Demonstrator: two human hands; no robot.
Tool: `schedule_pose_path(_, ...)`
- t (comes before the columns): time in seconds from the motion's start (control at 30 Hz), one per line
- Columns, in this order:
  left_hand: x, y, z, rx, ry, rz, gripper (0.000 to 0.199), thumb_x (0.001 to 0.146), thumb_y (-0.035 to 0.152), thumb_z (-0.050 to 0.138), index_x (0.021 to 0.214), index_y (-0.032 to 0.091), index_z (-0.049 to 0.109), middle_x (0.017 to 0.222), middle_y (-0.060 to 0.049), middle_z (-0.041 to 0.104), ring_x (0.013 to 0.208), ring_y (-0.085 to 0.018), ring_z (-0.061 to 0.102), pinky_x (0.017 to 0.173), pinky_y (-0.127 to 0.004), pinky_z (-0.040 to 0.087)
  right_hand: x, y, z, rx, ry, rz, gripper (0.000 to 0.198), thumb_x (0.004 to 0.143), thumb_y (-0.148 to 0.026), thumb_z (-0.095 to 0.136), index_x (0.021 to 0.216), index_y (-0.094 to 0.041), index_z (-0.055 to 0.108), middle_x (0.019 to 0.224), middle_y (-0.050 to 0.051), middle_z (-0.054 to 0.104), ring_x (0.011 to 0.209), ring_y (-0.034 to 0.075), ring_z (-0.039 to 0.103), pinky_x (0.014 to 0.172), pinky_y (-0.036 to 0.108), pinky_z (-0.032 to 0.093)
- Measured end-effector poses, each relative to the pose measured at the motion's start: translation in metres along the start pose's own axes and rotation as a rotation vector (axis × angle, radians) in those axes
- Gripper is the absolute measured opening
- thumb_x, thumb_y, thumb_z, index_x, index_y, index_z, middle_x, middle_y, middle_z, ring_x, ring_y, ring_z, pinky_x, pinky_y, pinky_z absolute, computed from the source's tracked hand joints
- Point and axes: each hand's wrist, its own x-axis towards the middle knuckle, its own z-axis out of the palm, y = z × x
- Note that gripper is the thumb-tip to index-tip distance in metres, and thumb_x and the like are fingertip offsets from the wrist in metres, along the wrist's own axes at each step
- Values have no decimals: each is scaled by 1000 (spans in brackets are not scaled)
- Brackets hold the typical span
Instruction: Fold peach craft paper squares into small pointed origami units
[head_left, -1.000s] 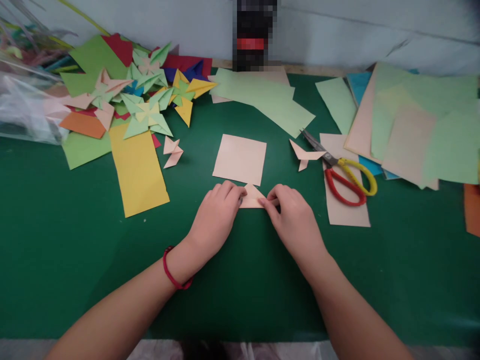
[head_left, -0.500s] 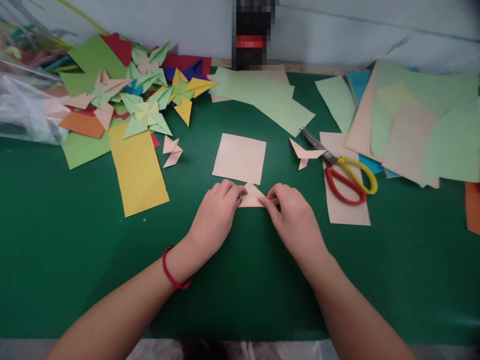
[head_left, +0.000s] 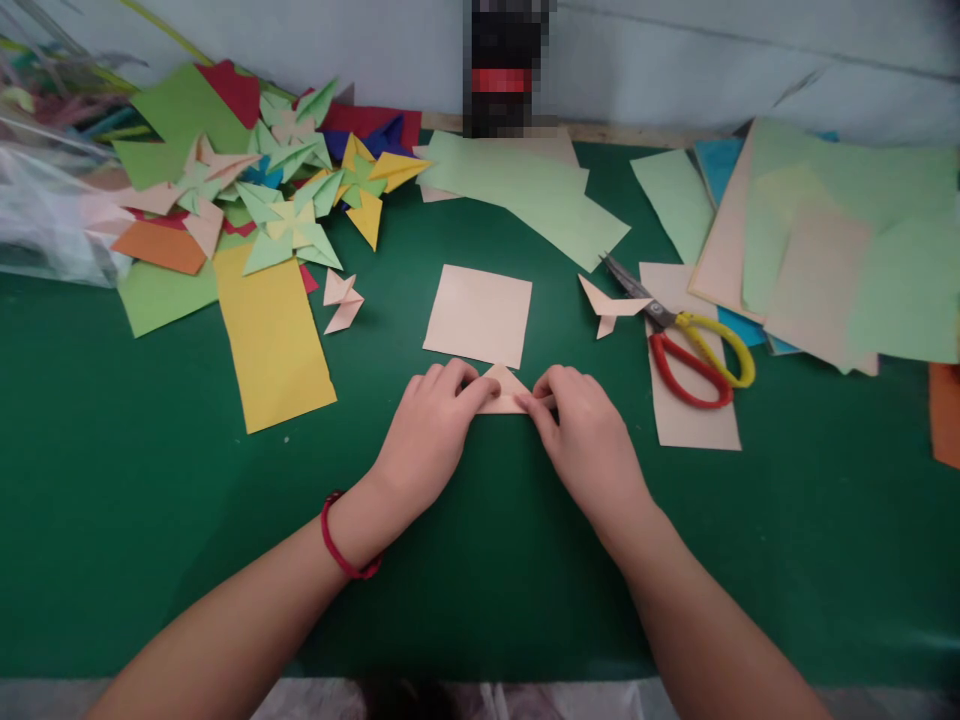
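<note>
A small pale pink paper, folded to a point at the top, lies on the green tabletop between my hands. My left hand, above a red cord bracelet, grips its left side with thumb and fingers. On the opposite side, my right hand pinches the right corner. Both hands cover the ends of the folded paper. Just beyond it rests a flat pink square of paper. Folded pink pieces lie apart to the left and right.
Scissors with red and yellow handles lie on a pink sheet at right. Coloured sheets pile up behind them. Folded paper stars, a yellow sheet and a clear plastic bag occupy the left. A wall borders the back.
My left thumb has shifted slightly up and inward over the folded paper. My right hand keeps its pinch nearly unchanged, and the camera view has moved a little.
</note>
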Motion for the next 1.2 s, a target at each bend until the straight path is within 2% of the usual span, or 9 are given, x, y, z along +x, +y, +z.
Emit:
schedule_pose_path(0.37,-1,3,0,50,63,-4,19,91,18,42,98,23,59,106,-6,57,97,-22,48,83,-39,34,0,1,0,1,-12,13,18,89,-26,47,73,-20,41,75,4,53,73,18,48,61,29,38)
schedule_pose_path(0.6,-1,2,-1,29,42,-24,19,90,17,43,99,23,59,104,-6,57,95,-22,49,83,-39,34,-1,0,2,6,34,4,8,89,-24,46,82,-20,47,88,7,52,77,19,51,58,29,40)
schedule_pose_path(0.87,-1,2,-1,40,43,-9,18,90,17,44,100,23,58,104,-6,57,94,-21,49,82,-38,34,1,-3,7,-145,73,-81,12,87,-24,45,82,-16,53,92,11,53,78,21,46,65,34,40)
schedule_pose_path(1.2,1,1,0,53,79,29,15,88,17,47,97,21,58,103,-6,57,93,-21,49,82,-37,33,1,-7,12,-204,122,-53,16,81,-30,49,82,-15,54,92,12,53,78,22,45,64,33,38)
